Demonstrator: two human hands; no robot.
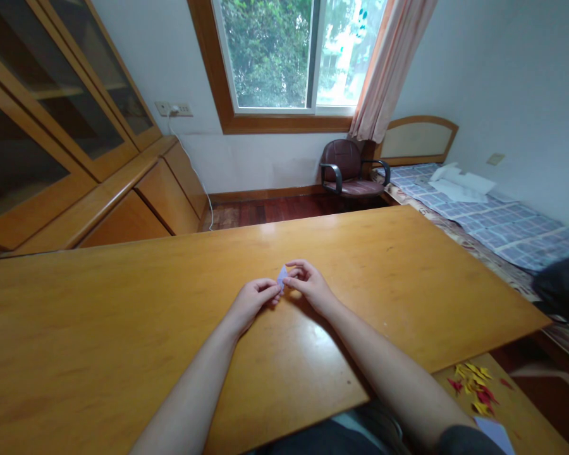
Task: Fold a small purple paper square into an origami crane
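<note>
Between my two hands, just above the middle of the wooden table (123,328), is a small piece of folded lilac paper (282,274) with a pointed top. My left hand (258,296) pinches its lower left part between thumb and fingers. From the other side my right hand (308,284) grips its right edge, thumb in front and the index finger reaching over near the tip. The fingers cover much of the paper, so its full shape is hidden.
On a lower surface at the bottom right lie several yellow and red folded paper pieces (477,385) and lilac paper sheets (494,435). Beyond the table stand a brown armchair (344,167), a bed (502,221) with a dark bag (564,287), and a wooden cabinet (137,208).
</note>
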